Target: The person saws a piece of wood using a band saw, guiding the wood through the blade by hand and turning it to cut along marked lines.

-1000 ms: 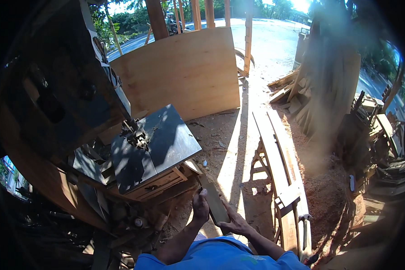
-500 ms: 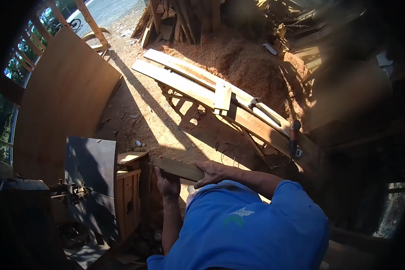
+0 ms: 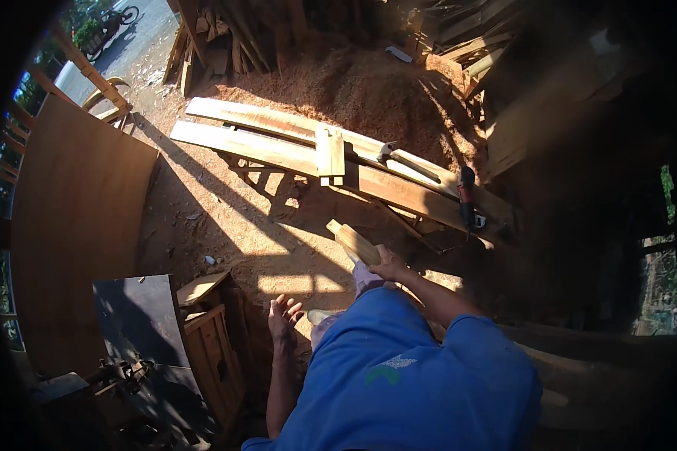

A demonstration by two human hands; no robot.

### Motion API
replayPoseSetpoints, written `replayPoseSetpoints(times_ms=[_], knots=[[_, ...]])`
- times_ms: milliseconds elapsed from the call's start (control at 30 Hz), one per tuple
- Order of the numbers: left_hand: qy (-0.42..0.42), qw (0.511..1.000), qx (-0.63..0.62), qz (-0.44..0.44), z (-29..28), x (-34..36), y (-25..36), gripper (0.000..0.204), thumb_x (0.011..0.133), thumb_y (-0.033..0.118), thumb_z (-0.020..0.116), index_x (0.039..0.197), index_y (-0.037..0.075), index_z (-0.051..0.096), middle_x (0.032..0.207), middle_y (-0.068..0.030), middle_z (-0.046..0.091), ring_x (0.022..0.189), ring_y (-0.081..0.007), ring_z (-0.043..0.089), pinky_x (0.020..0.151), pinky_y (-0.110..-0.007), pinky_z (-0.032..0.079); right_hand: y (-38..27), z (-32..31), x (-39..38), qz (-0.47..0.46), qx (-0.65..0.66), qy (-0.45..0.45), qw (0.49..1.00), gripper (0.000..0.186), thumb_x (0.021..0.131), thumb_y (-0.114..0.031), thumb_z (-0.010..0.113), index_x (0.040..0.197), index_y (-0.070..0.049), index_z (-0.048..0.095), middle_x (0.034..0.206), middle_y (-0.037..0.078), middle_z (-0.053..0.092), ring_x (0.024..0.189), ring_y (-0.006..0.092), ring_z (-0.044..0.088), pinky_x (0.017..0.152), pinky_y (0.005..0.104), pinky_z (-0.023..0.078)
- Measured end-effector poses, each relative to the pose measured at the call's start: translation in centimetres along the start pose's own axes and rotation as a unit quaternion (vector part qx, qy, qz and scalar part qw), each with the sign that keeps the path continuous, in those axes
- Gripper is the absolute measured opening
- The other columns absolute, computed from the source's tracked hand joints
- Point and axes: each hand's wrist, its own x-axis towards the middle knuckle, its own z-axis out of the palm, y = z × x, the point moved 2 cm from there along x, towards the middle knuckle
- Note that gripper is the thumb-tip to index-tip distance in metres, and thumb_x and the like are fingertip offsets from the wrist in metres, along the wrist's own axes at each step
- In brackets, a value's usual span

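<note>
My right hand [image 3: 388, 264] grips a short, pale piece of wood [image 3: 352, 241] at its near end, and the piece points up and to the left over the sawdust floor. My left hand [image 3: 283, 316] hangs free with its fingers spread, holding nothing, just right of a small wooden cabinet [image 3: 217, 352]. A blue shirt fills the lower middle of the view. Ahead, long planks [image 3: 278, 146] lie across a low trestle, with short wood blocks [image 3: 329, 154] stacked on them.
A hammer [image 3: 399, 154] and a dark power tool [image 3: 467, 194] rest on the planks. A large plywood sheet [image 3: 75, 225] leans at the left. A machine with a dark flat top [image 3: 139, 319] stands at lower left. Sawdust and scrap timber pile up at the back.
The view has swung from the machine toward the planks. My left hand has let go of the piece of wood and dropped lower; my right hand alone now holds it.
</note>
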Motion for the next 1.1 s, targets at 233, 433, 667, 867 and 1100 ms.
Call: replayPoseSetpoints(times_ms=[233,433,667,867,1100], knots=[[0.157,0.963,0.214,-0.053,-4.9,-2.2,-4.6,0.032,0.104,0.029,0.061,0.122,0.003,0.063,0.091,-0.0061,0.066,0.076,-0.0177,0.067,0.066,-0.032,0.056,12.9,-6.6,12.7,0.111,-0.141,0.086,0.98,0.067,0.08,-0.035,0.077,0.131,-0.009,0.042,0.134,0.03,0.053,0.119,0.0508,0.058,0.099,0.055,0.051],[0.162,0.838,0.514,-0.08,-4.7,-7.9,-5.7,0.038,0.099,0.031,0.064,0.119,-0.001,0.069,0.102,-0.0112,0.073,0.087,-0.0187,0.072,0.08,-0.033,0.057,17.0,-11.2,20.7,0.097,-0.118,0.073,0.986,0.068,0.083,-0.034,0.075,0.137,-0.01,0.04,0.129,0.027,0.055,0.119,0.0487,0.058,0.099,0.0557,0.05],[0.121,0.836,0.502,-0.183,5.3,-7.4,-6.6,0.042,0.099,0.031,0.06,0.128,0.002,0.067,0.121,-0.0194,0.072,0.115,-0.0308,0.069,0.1,-0.038,0.051,20.8,-10.8,24.2,0.201,-0.3,0.109,0.926,0.079,0.081,-0.035,0.082,0.145,-0.009,0.042,0.133,0.02,0.054,0.125,0.0413,0.055,0.101,0.0539,0.048],[0.138,0.857,0.478,-0.136,10.4,-6.8,-5.9,0.041,0.099,0.029,0.059,0.128,0.001,0.067,0.123,-0.0203,0.071,0.117,-0.0303,0.068,0.101,-0.039,0.051,3.1,-5.2,33.9,0.038,-0.033,0.097,0.994,0.083,0.087,-0.045,0.074,0.152,-0.006,0.04,0.143,0.031,0.048,0.133,0.0486,0.048,0.108,0.0538,0.043],[0.178,0.868,0.445,-0.128,11.0,-6.7,-4.9,0.041,0.099,0.029,0.06,0.128,0.001,0.067,0.122,-0.0185,0.071,0.115,-0.0283,0.068,0.1,-0.037,0.051,-0.5,-3.1,43.8,0.156,0.12,0.097,0.975,0.076,0.08,-0.046,0.084,0.128,0.005,0.055,0.124,0.033,0.065,0.115,0.0448,0.065,0.098,0.0494,0.052]])
